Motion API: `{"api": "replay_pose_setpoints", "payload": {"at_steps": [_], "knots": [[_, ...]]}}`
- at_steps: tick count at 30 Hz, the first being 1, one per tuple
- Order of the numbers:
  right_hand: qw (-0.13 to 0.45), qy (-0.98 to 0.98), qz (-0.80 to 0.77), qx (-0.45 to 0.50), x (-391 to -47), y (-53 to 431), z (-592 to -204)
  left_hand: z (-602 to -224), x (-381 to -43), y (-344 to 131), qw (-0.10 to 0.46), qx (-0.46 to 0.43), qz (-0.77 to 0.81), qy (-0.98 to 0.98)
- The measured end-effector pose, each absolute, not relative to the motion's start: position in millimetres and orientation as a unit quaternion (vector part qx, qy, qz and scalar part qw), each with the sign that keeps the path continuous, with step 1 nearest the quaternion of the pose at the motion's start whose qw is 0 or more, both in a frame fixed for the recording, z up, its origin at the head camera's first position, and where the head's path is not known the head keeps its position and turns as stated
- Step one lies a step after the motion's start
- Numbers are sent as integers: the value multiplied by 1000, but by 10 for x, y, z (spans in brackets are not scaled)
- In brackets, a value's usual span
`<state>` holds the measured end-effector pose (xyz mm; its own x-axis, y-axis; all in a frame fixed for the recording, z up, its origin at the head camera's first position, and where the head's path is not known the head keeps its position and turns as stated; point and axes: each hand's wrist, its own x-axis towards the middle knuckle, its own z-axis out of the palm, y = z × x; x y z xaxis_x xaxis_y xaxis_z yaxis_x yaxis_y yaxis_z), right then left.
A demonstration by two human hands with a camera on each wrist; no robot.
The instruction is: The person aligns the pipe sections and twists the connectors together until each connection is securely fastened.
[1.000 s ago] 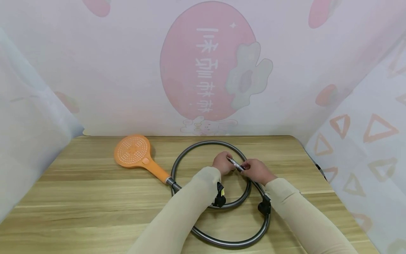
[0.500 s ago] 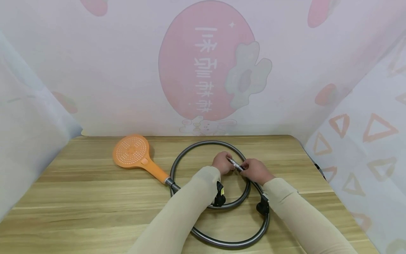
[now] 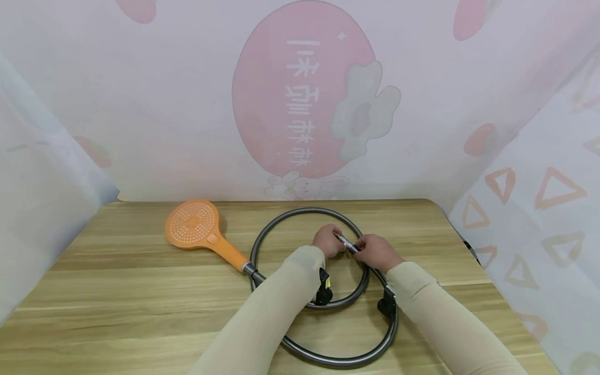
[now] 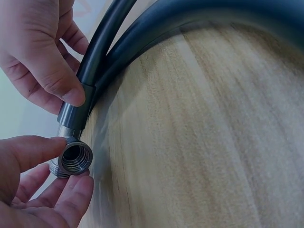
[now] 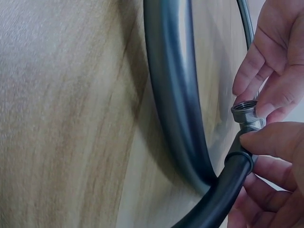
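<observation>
A dark grey shower hose lies in loops on the wooden table. Its far end joins the orange handheld shower head on the left. Near the middle, my left hand pinches a silvery metal tee fitting between thumb and fingers. One threaded mouth of the fitting faces the left wrist camera; a second threaded part shows just behind it. Close beside it, my right hand grips the dark collar at the hose's end, thumb along its side. The fitting sits in line with the collar, right at its mouth.
The table reaches to a pale printed cloth hanging behind it, with more cloth at both sides. Hose loops pass under my left forearm and beside my right wrist. Black cameras are strapped to both wrists.
The whole head view has drifted slightly left. Both hands keep their hold on the fitting and the hose collar, with only tiny movement of the right wrist.
</observation>
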<state>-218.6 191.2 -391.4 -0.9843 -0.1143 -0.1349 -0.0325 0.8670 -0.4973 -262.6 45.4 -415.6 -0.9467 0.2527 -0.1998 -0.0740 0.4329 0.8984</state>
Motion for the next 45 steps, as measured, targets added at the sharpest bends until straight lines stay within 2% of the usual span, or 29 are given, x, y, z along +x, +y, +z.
{"api": "replay_pose_setpoints", "payload": {"at_steps": [35,45], "knots": [[97,962,-253,-38,-2183,1909,-3887,-4155,-2609,413,152,73,498,851],[95,963,-248,-39,-2190,1915,-3901,-4168,-2621,388,175,63,517,836]]}}
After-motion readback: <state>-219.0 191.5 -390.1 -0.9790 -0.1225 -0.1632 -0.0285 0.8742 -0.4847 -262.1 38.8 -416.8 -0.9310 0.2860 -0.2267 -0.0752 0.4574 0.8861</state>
